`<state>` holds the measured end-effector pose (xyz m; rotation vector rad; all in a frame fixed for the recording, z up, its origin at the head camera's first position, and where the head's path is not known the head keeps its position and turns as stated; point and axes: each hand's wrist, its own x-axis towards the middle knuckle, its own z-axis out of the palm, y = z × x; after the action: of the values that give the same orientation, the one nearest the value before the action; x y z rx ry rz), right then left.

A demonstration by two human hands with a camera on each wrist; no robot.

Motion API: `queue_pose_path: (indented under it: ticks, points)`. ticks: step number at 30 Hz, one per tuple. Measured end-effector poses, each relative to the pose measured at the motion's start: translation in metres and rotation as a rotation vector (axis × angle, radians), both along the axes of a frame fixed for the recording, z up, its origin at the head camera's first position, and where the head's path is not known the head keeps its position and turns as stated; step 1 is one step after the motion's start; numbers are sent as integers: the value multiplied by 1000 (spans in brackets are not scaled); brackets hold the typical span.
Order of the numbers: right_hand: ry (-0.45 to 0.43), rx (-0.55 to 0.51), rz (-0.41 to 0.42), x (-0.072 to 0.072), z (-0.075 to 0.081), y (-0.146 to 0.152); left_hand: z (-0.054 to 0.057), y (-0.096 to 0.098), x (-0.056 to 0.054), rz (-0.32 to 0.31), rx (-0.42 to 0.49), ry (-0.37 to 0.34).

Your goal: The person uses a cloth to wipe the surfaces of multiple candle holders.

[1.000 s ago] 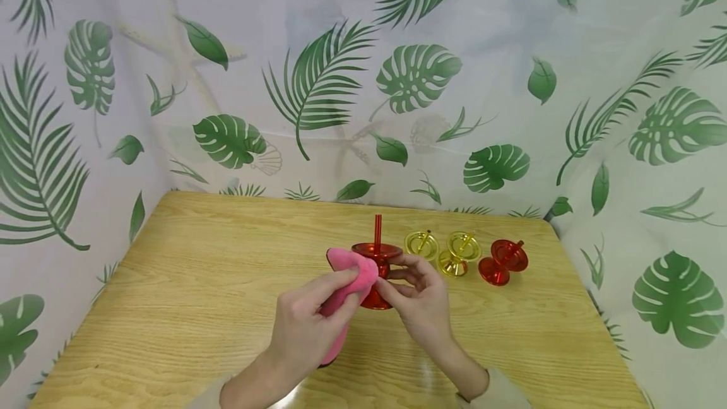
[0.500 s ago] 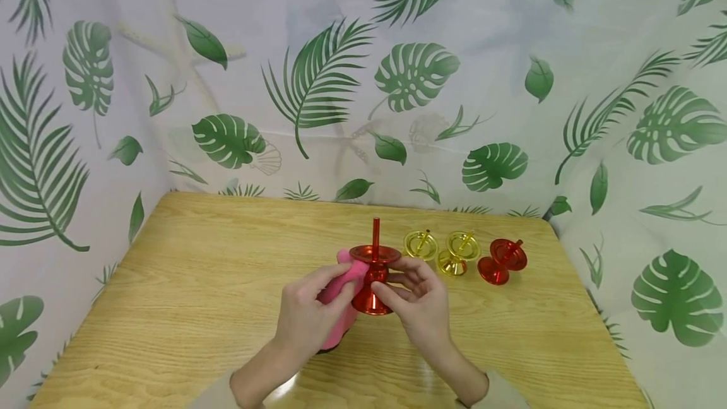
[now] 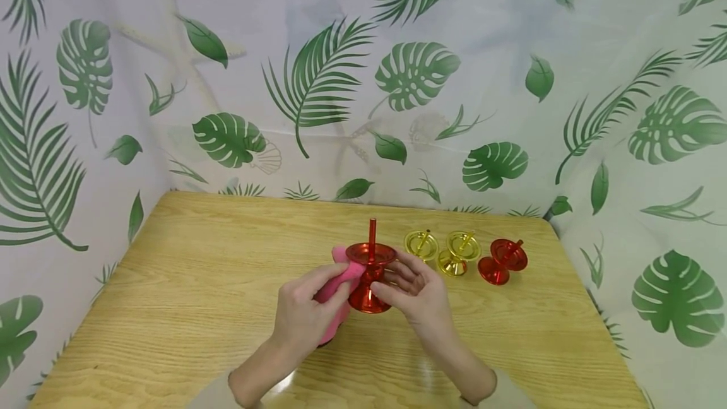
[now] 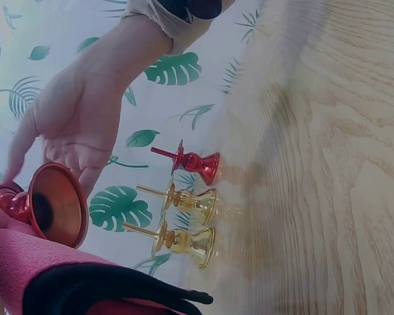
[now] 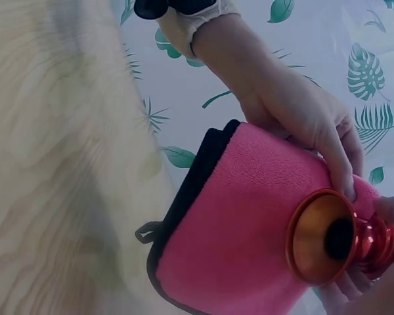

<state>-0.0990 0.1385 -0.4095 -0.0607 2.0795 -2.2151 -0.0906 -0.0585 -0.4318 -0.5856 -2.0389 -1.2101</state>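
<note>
A shiny red candle holder (image 3: 370,289) with a dish and an upright spike is held above the table. My right hand (image 3: 423,292) grips it from the right, thumb on its stem and fingers behind. My left hand (image 3: 307,305) pinches a pink cloth (image 3: 335,327) and presses it against the holder's left side, under the dish. In the right wrist view the cloth (image 5: 236,223) hangs folded, with a black edge and a small loop. Both wrist views show the hollow underside of the red candle holder (image 4: 59,207).
Two gold candle holders (image 3: 453,264) and another red candle holder (image 3: 502,262) stand in a row at the back right of the wooden table (image 3: 187,283). A leaf-patterned curtain (image 3: 341,81) closes off the back and sides.
The red candle holder has shifted slightly left, and its spike and stem have turned a little. The cloth has slid from the front of the stem to its left side.
</note>
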Motion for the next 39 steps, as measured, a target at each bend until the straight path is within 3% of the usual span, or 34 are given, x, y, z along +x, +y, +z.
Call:
queue_pose_path:
  ticks: [9, 18, 24, 32, 39]
  points:
    - [-38, 86, 11, -7, 6, -4, -4, -4, -1, -53, -65, 76]
    - [-21, 95, -3, -12, 1, -6, -12, -9, -2, -7, -56, 34]
    - [53, 87, -27, -20, -12, -2, -13, -24, -4, 61, -20, 0]
    - [157, 65, -26, -41, -33, 1, -3, -50, -10, 153, 40, -37]
    - [143, 74, -17, -64, -58, 0, 2, -69, -13, 181, 107, -115]
